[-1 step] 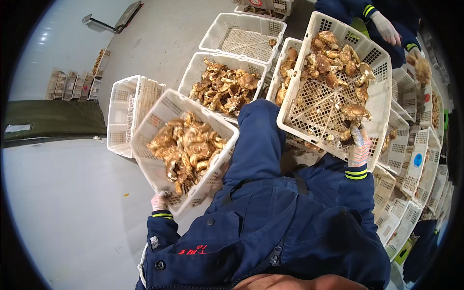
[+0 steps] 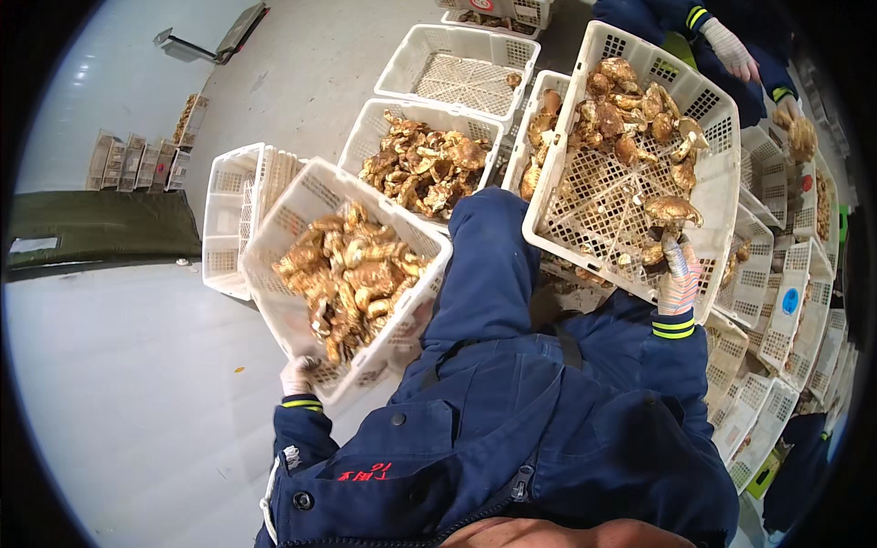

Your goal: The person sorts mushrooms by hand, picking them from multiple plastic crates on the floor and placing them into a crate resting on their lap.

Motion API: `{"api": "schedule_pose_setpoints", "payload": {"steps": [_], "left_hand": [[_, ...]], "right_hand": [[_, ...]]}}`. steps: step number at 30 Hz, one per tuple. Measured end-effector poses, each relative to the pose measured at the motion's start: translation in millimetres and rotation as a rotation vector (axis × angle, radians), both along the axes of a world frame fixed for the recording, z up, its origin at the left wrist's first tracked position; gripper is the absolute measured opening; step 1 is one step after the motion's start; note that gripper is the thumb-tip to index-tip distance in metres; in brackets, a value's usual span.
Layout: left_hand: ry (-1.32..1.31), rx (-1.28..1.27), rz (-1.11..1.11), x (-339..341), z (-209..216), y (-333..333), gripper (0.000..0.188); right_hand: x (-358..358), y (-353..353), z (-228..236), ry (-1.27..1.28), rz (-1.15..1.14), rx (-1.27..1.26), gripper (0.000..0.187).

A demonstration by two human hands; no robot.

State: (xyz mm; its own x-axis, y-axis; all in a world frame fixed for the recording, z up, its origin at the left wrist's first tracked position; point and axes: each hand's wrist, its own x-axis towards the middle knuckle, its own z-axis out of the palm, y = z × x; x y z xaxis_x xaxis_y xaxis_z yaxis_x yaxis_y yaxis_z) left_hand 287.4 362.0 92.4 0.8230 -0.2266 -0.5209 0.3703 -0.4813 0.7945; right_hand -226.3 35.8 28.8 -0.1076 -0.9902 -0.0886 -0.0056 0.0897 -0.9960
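Observation:
My left hand (image 2: 300, 375), in a striped knit glove, is closed on the near left corner of a white plastic crate (image 2: 274, 239). The crate is tilted beside my left leg and holds a heap of brown mushrooms (image 2: 352, 279). My right hand (image 2: 677, 279), gloved too, reaches over the near side of a larger-looking white crate (image 2: 557, 196). Its fingers are closed round the stem of a broad-capped mushroom (image 2: 673, 212). More mushrooms (image 2: 630, 114) lie at that crate's far end, with small crumbs scattered over its lattice bottom.
Ahead stand a crate of mushrooms (image 2: 429, 169) and a crate (image 2: 457, 78) with one mushroom in it. Nested crates (image 2: 233, 219) stand at the left. At the far right, a co-worker's gloved hand (image 2: 731, 50) hangs near several crates (image 2: 790, 301).
My left hand and the crate it grips have shifted slightly up and to the left, the mushrooms in it moving along. My right hand stays where it was.

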Motion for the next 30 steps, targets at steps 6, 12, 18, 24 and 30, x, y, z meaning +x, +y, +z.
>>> {"api": "schedule_pose_setpoints", "payload": {"steps": [6, 12, 18, 24, 30], "left_hand": [[-0.104, -0.171, -0.251, 74, -3, -116, 0.026], [-0.241, -0.187, -0.444, 118, -33, -220, 0.021], [-0.083, -0.140, -0.331, 99, -73, -183, 0.032], [0.030, -0.083, -0.058, 59, -59, -60, 0.030], [0.007, -0.022, 0.145, 17, -32, -1, 0.019]], "right_hand": [[6, 0, 11, 0.020, -0.053, 0.007, 0.040], [10, -2, 11, 0.096, -0.086, 0.004, 0.040], [16, 0, 19, 0.030, -0.127, 0.088, 0.044], [19, -1, 19, 0.000, -0.104, 0.113, 0.046], [9, -1, 1, -0.035, -0.033, 0.021, 0.039]]}}
